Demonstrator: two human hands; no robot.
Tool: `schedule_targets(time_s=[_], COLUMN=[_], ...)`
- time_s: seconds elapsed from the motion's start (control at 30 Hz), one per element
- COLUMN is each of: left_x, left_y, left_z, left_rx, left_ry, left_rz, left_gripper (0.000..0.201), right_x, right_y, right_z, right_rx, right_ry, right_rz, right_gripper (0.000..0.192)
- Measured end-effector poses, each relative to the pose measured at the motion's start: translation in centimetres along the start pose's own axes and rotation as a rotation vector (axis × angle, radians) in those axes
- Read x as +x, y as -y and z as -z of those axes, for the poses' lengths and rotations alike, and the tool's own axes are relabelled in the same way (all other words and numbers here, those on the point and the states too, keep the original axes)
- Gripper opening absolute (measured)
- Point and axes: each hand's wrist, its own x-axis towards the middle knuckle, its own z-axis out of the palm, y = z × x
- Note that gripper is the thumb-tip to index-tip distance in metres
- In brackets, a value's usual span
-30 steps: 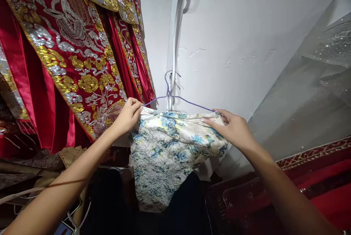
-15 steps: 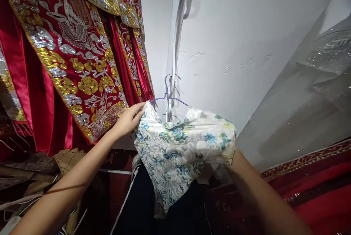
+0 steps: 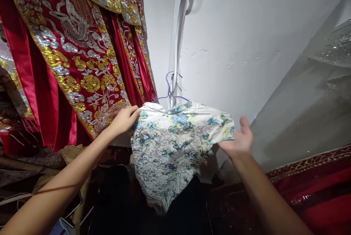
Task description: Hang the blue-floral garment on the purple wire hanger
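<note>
The blouse (image 3: 170, 147) hung on its hanger (image 3: 170, 94) mid-frame, my left hand (image 3: 124, 119) pinching one shoulder, my right hand (image 3: 239, 140) spread under the sleeve, unsmoothed.

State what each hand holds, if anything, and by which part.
The left hand holds the floral garment at its shoulder edge. The right hand is open under the other sleeve, gripping nothing.

I see a glossy white brocade garment with blue flowers (image 3: 170, 147) on a thin purple coated-wire hanger (image 3: 170, 90), beside shiny red satin robes with metallic embroidery (image 3: 74, 52) and a matt, scuffed white wall (image 3: 246, 26).
</note>
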Motion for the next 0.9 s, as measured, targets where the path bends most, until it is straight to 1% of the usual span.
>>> schedule_targets(time_s=[0.07,0.1,0.13,0.2,0.27,0.3,0.33,0.37,0.4,0.43,0.47,0.5,0.53,0.57,0.63,0.67,0.73,0.8,0.87,0.9], left_x=[0.8,1.3,2.0,3.1,3.9,4.0,3.9,3.7,3.3,2.8,2.3,1.8,1.3,0.9,0.2,-0.1,-0.6,-1.1,-1.5,-1.6], left_y=[-0.7,-1.2,-1.7,-2.5,-2.9,-2.9,-2.7,-2.5,-2.2,-2.0,-1.8,-1.9,-2.1,-2.6,-4.2,-5.2,-7.4,-9.3,-10.6,-11.0], left_z=[-0.3,-0.4,-0.5,-0.6,-0.8,-0.9,-0.9,-1.1,-1.2,-1.4,-1.5,-1.7,-1.9,-2.1,-2.5,-2.6,-2.9,-2.9,-2.9,-3.0], left_rx=[-0.100,-0.160,-0.213,-0.272,-0.279,-0.274,-0.271,-0.276,-0.292,-0.315,-0.342,-0.373,-0.402,-0.431,-0.496,-0.543,-0.657,-0.759,-0.821,-0.852], left_ry=[-0.013,-0.029,-0.047,-0.080,-0.104,-0.113,-0.124,-0.137,-0.151,-0.161,-0.172,-0.175,-0.162,-0.137,-0.056,-0.009,0.084,0.172,0.228,0.234], left_rz=[-0.023,-0.041,-0.057,-0.072,-0.069,-0.059,-0.043,-0.024,-0.004,0.010,0.015,0.009,-0.005,-0.024,-0.073,-0.097,-0.140,-0.186,-0.234,-0.249], left_gripper=[0.035,0.033,0.034,0.038,0.037,0.036,0.036,0.038,0.041,0.043,0.045,0.047,0.048,0.048,0.049,0.050,0.052,0.052,0.051,0.051], right_x=[0.5,0.7,0.9,1.1,0.8,0.5,0.1,-0.3,-0.7,-1.1,-1.5,-1.9,-2.2,-2.4,-2.8,-3.0,-3.2,-3.3,-3.1,-3.0], right_y=[2.1,3.3,4.4,6.6,8.4,9.1,9.5,9.7,9.7,9.4,8.7,7.7,6.5,4.9,1.6,0.0,-2.6,-3.9,-3.8,-3.4], right_z=[0.3,0.0,-0.5,-2.3,-4.5,-5.5,-6.4,-7.2,-7.8,-8.2,-8.6,-9.0,-9.4,-9.9,-11.1,-11.9,-13.4,-14.7,-15.3,-15.3], right_rx=[0.037,0.024,0.007,-0.010,-0.013,-0.014,-0.017,-0.033,-0.074,-0.143,-0.238,-0.345,-0.447,-0.537,-0.665,-0.741,-0.884,-0.959,-0.953,-0.936], right_ry=[0.002,0.007,0.013,0.037,0.122,0.219,0.358,0.526,0.688,0.807,0.857,0.844,0.791,0.722,0.641,0.592,0.458,0.298,0.160,0.118], right_rz=[-0.034,-0.033,-0.025,-0.018,-0.032,-0.043,-0.054,-0.069,-0.085,-0.094,-0.091,-0.071,-0.029,0.029,0.174,0.256,0.428,0.572,0.679,0.720], right_gripper=[0.089,0.089,0.089,0.089,0.093,0.095,0.096,0.094,0.088,0.078,0.067,0.058,0.058,0.068,0.100,0.113,0.126,0.127,0.123,0.119])
